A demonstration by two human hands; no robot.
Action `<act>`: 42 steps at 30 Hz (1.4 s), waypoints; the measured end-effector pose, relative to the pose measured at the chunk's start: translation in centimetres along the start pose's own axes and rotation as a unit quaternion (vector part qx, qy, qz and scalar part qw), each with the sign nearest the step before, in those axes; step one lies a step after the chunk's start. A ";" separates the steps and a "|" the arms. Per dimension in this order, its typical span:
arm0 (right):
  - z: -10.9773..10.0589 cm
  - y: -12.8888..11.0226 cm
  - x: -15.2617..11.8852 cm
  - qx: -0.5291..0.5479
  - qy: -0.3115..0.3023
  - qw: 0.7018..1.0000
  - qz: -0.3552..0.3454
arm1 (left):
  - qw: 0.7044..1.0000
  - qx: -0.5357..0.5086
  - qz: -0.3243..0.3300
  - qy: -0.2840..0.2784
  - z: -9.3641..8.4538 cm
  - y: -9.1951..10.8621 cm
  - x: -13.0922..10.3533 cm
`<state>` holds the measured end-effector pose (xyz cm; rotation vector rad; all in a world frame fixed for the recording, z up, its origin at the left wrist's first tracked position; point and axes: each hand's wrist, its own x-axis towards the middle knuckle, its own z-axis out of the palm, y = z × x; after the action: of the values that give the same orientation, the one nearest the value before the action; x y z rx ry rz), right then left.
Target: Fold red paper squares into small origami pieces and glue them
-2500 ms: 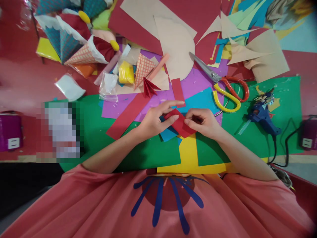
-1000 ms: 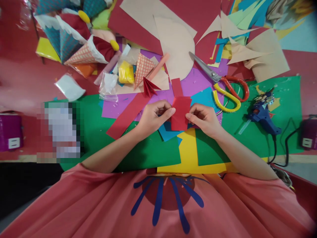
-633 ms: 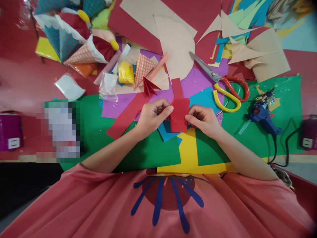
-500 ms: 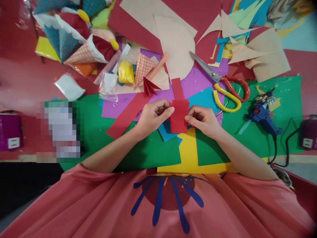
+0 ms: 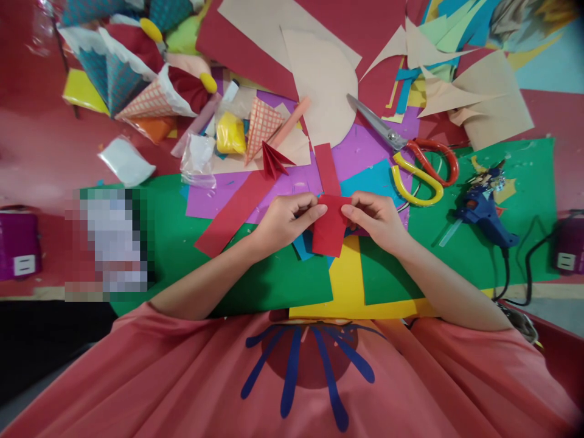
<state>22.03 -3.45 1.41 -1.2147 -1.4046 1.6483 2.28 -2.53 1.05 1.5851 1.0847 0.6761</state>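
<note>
Between my hands is a red paper piece, a small upright rectangle that looks folded. My left hand pinches its upper left edge between thumb and fingers. At the upper right corner, my right hand pinches the same paper. Just beyond it lies a narrow red paper strip. A longer red strip slants away to the left, with a pleated red paper fan at its far end. Blue paper lies partly hidden under my hands.
Open scissors with red and yellow handles lie at the right. A blue glue gun with its cord rests on green card. Paper-cone crafts and bagged clay fill the far left. Beige paper scraps lie far right.
The red paper has come slightly closer to me and tilted. My right hand has shifted from its lower right side up to the top right corner; my left thumb still grips the left side.
</note>
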 end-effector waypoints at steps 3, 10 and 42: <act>0.0 -0.1 0.0 0.016 -0.001 1.000 0.013 | 1.000 0.003 -0.012 -0.011 0.0 0.1 0.0; 0.0 -0.2 0.0 0.026 -0.005 0.999 0.033 | 0.998 -0.027 -0.031 -0.040 -0.1 0.3 0.0; 0.0 0.2 0.1 0.043 0.030 0.998 0.023 | 0.999 -0.001 -0.011 -0.046 0.2 -0.1 0.1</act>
<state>22.01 -3.42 1.16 -1.2439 -1.2653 1.6719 2.47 -2.54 0.90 1.5854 1.0318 0.5835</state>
